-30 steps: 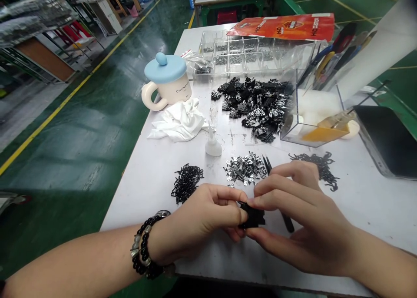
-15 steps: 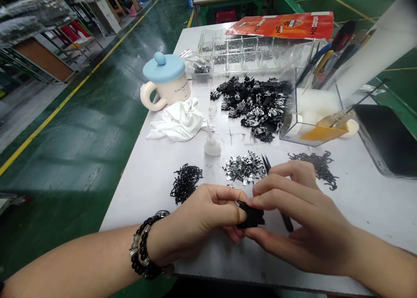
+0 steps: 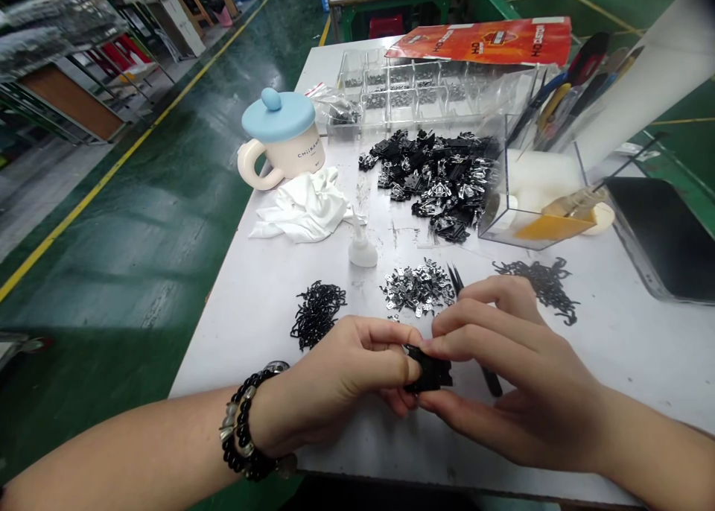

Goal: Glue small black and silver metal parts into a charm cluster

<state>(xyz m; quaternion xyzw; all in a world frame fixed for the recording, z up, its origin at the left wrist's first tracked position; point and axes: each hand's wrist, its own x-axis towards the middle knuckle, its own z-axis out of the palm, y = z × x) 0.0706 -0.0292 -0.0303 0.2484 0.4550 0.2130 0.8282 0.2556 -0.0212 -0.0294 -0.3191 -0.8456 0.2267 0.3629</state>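
A small flat black part (image 3: 433,371) is held over the front of the white table. My left hand (image 3: 357,369) pinches its left end between thumb and fingers. From the other side, my right hand (image 3: 519,369) has its index fingertip at the top edge and its thumb at the bottom edge, closed on the same part. Black tweezers (image 3: 491,381) lie partly hidden under my right hand. Just beyond my fingers is a pile of small silvery metal pieces (image 3: 418,286). Thin black bent pieces (image 3: 318,310) are heaped beside my left hand, and darker hooked pieces (image 3: 541,280) lie past my right.
A white squeeze bottle (image 3: 363,250), a crumpled white cloth (image 3: 307,205) and a lidded mug (image 3: 287,138) stand to the left. Black-and-metal assemblies (image 3: 441,176) are piled farther back, before a clear compartment box (image 3: 391,109). At right are a clear tool holder (image 3: 536,228) and a phone (image 3: 664,235).
The whole view has shifted very slightly. Both hands keep the same hold on the black part, with no clear movement.
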